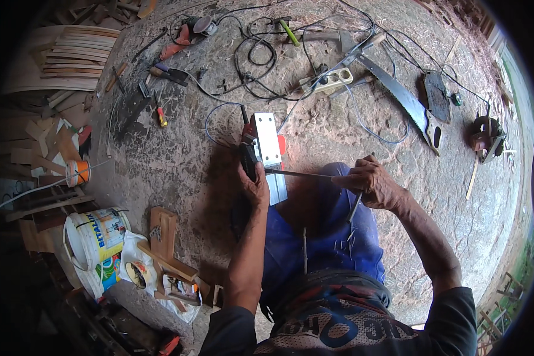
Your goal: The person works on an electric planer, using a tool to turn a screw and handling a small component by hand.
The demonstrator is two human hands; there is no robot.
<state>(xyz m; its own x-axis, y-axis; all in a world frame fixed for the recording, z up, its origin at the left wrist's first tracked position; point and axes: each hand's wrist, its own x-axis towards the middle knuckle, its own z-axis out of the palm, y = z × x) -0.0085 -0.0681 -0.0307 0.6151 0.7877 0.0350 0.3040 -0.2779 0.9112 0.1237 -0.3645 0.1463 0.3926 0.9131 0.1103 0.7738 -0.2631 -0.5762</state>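
Note:
An electric hand planer [266, 137] lies sole up in front of my knees, with its silver plates facing me and red and black body parts at the sides. My left hand [256, 187] grips its black side near the middle. My right hand [365, 183] is closed round a T-handled wrench [302, 174]; its crossbar sticks out below and above the fingers. The thin shaft runs left to the planer's side, close to the left hand. The tip's exact seat on the planer is hidden.
Tangled black cables and a power strip [332, 81] lie ahead. To the right are a handsaw [397, 95] and a dark red power tool [485, 136]. On the left are a screwdriver [161, 116], an orange cup [77, 172], a white bucket [98, 237] and wooden pieces [163, 234].

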